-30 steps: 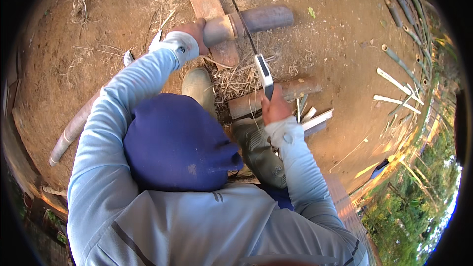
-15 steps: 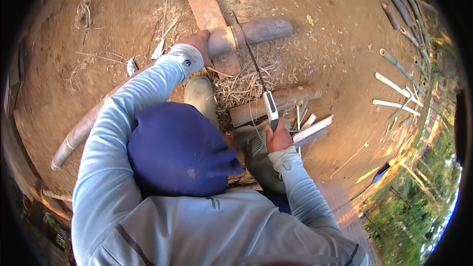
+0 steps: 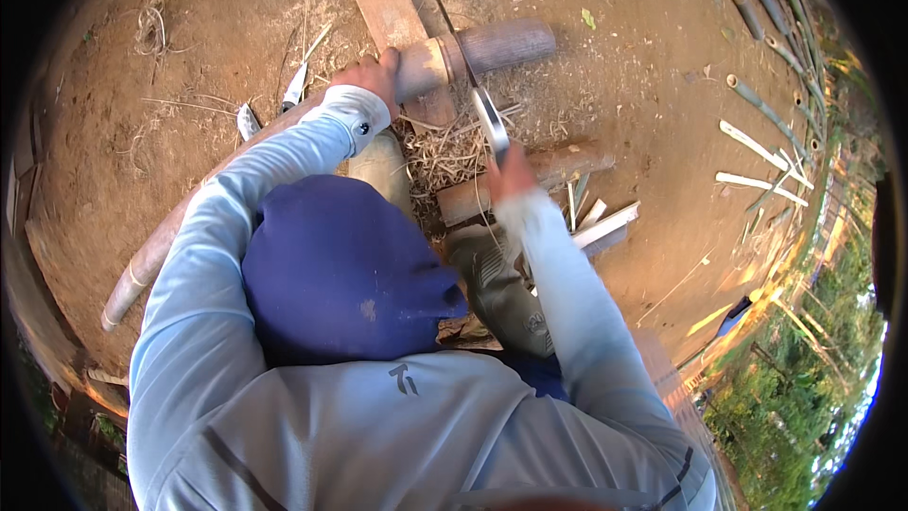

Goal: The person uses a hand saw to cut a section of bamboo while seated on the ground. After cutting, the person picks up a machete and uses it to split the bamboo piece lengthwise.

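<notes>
My left hand (image 3: 369, 79) is wrapped over a thick bamboo pole (image 3: 506, 44), just left of a pale ring on it. The pole runs from the lower left under my left forearm and lies across a flat wooden board (image 3: 388, 0). In my right hand (image 3: 512, 175), closed round the grip, is a hand saw (image 3: 490, 121) with a white and dark handle. Its thin blade lies across the pole beside the pale ring, pointing away from me. How deep the blade sits in the pole I cannot tell. The right hand is smeared by motion.
Curly shavings (image 3: 445, 161) lie below the pole. Near my right boot (image 3: 501, 308) are a bamboo log (image 3: 567, 167) and split pale strips (image 3: 605, 224). A knife-like blade (image 3: 295, 85) lies by my left hand. Cut bamboo poles (image 3: 757, 99) lie at the far right.
My right hand has pushed the saw forward, away from me, so its handle is now close to the pole. My left hand stays on the pole.
</notes>
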A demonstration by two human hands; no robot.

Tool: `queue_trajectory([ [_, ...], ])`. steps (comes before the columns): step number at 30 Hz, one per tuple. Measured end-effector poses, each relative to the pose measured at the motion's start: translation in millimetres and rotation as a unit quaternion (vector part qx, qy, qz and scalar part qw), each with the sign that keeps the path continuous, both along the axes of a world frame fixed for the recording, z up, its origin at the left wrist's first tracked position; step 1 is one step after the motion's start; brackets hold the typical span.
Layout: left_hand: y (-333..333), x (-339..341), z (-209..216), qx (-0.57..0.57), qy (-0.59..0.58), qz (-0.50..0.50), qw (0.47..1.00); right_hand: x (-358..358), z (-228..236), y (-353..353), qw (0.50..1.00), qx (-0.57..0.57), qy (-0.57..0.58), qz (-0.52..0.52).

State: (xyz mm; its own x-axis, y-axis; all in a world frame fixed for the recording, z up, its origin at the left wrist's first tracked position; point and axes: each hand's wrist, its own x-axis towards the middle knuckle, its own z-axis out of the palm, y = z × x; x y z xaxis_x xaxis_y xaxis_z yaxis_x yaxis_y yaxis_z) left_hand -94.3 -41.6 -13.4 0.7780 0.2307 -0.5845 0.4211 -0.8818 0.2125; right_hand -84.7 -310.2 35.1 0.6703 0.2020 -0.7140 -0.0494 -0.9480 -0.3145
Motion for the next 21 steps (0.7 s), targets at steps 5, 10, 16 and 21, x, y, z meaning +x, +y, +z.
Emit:
queue_trajectory([
  [5,8,4,9,-0.015,0.041,0.011,0.999,-10,18,-1,0.999,-0.021,0.021,-0.011],
  [10,3,3,-3,-0.036,0.029,-0.003,0.999,-14,-42,-46,0.996,0.063,-0.065,0.02],
  [16,9,12,14,-0.028,0.041,-0.002,0.999,-42,-29,-49,0.996,0.031,-0.09,-0.002],
  [21,9,12,8,-0.041,0.041,-0.002,0.998,10,-52,-1,0.994,0.052,-0.092,0.012],
])
